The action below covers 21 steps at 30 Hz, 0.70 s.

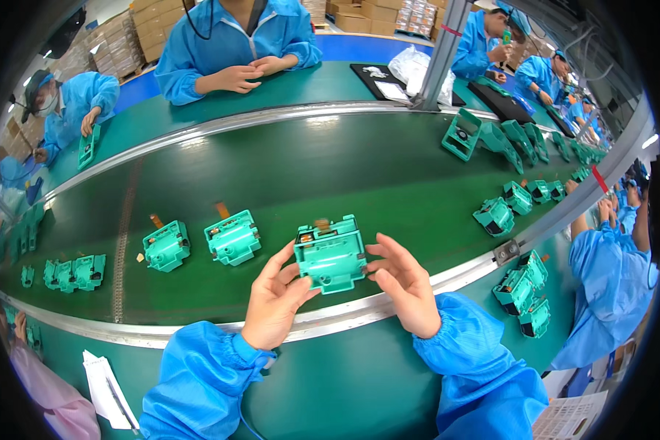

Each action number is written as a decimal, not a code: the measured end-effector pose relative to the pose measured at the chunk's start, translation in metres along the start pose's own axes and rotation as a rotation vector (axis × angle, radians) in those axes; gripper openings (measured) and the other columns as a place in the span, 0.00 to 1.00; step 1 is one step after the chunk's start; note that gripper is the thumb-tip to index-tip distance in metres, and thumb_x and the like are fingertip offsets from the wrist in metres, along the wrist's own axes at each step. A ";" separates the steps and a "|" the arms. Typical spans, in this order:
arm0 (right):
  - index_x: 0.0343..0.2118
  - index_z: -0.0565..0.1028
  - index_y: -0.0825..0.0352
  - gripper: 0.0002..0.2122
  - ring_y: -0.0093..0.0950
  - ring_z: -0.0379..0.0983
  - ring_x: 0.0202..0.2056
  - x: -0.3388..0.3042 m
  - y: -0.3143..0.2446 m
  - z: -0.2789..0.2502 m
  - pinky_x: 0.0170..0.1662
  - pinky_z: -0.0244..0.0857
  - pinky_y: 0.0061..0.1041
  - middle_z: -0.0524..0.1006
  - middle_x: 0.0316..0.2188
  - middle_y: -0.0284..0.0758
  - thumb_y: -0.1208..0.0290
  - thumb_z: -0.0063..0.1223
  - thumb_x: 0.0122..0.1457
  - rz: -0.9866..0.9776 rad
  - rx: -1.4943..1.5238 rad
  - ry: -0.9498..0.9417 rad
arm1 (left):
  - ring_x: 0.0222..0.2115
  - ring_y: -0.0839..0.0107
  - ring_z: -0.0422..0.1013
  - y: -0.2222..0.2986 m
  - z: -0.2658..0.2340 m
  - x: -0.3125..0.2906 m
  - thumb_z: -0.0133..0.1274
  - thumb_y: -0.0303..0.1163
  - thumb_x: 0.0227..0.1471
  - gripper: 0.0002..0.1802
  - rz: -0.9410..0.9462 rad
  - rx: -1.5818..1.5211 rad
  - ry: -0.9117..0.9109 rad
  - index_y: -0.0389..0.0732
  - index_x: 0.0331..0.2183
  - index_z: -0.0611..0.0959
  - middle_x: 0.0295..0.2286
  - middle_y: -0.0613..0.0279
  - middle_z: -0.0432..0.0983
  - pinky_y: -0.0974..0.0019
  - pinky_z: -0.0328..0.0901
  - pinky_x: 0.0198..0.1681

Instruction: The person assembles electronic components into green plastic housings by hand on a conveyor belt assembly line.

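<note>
Over the near side of the belt, a green plastic housing [331, 257] is held up between my two hands. It has a rounded body, copper-coloured parts showing in its upper left corner and a brownish tab at its top edge. My left hand [273, 302] grips its left side, the thumb across the lower left corner. At its right edge are the fingertips of my right hand [407, 287], whose thumb stands off the front. Two similar housings with orange tabs, a nearer housing [232, 236] and a farther-left housing [166, 246], lie on the belt.
The green conveyor belt [286, 169] runs across, edged by metal rails. More housings [75, 272] lie on its left; several open green shells [462, 135] stand at the far right. Housings [519, 291] rest at my right. Paper [110, 389] lies at left. Co-workers surround the line.
</note>
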State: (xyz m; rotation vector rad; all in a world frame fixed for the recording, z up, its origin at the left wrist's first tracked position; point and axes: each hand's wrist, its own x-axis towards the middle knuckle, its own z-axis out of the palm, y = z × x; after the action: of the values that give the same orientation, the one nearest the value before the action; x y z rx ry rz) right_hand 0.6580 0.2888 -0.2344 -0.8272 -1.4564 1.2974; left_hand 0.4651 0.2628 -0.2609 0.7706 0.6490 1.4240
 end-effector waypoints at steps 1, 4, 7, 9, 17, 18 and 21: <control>0.53 0.58 0.71 0.23 0.27 0.67 0.42 0.000 0.001 -0.001 0.46 0.61 0.26 0.65 0.48 0.41 0.78 0.46 0.54 -0.003 0.003 -0.006 | 0.44 0.66 0.65 -0.002 0.001 0.001 0.45 0.20 0.49 0.30 0.005 0.003 0.003 0.37 0.54 0.57 0.47 0.53 0.62 0.64 0.64 0.46; 0.49 0.63 0.73 0.22 0.33 0.67 0.43 -0.002 0.008 -0.001 0.45 0.63 0.27 0.63 0.49 0.46 0.77 0.52 0.49 -0.203 -0.527 -0.119 | 0.44 0.70 0.65 -0.013 0.000 0.005 0.45 0.23 0.51 0.27 0.087 0.221 0.013 0.36 0.53 0.59 0.48 0.55 0.61 0.66 0.63 0.46; 0.50 0.62 0.73 0.23 0.34 0.66 0.45 0.005 0.021 0.001 0.47 0.62 0.28 0.62 0.51 0.47 0.76 0.52 0.49 -0.171 -0.413 -0.138 | 0.42 0.71 0.66 -0.018 -0.012 0.008 0.45 0.21 0.51 0.27 0.119 0.360 0.061 0.36 0.53 0.59 0.48 0.56 0.60 0.68 0.63 0.46; 0.50 0.61 0.73 0.24 0.35 0.65 0.47 0.004 0.017 0.002 0.48 0.61 0.29 0.60 0.51 0.48 0.76 0.52 0.49 -0.174 -0.461 -0.179 | 0.39 0.72 0.68 -0.021 -0.009 0.006 0.45 0.18 0.48 0.28 0.197 0.462 0.105 0.35 0.53 0.59 0.48 0.56 0.58 0.70 0.65 0.43; 0.48 0.65 0.69 0.21 0.34 0.68 0.35 0.002 0.008 0.005 0.37 0.65 0.26 0.68 0.38 0.44 0.76 0.52 0.48 -0.224 -0.665 -0.192 | 0.25 0.79 0.67 -0.021 -0.009 0.006 0.49 0.17 0.44 0.17 0.176 0.563 0.280 0.38 0.38 0.66 0.31 0.63 0.61 0.78 0.64 0.22; 0.47 0.66 0.69 0.20 0.33 0.68 0.35 0.001 0.006 0.005 0.36 0.65 0.26 0.69 0.36 0.43 0.77 0.51 0.48 -0.171 -0.652 -0.183 | 0.26 0.78 0.67 -0.024 -0.013 0.011 0.49 0.17 0.44 0.17 0.221 0.543 0.286 0.39 0.38 0.65 0.30 0.64 0.61 0.77 0.64 0.24; 0.44 0.68 0.68 0.19 0.29 0.67 0.36 0.001 0.015 -0.002 0.39 0.63 0.25 0.71 0.34 0.39 0.79 0.53 0.46 -0.132 -0.644 -0.217 | 0.32 0.75 0.65 -0.023 -0.015 0.013 0.46 0.16 0.44 0.18 0.214 0.461 0.295 0.39 0.39 0.63 0.32 0.63 0.59 0.72 0.66 0.31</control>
State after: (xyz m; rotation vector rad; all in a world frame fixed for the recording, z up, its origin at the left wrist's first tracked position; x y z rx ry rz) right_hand 0.6581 0.2933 -0.2488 -0.9949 -2.1155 0.8342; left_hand 0.4679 0.2771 -0.2873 1.0197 1.1786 1.6222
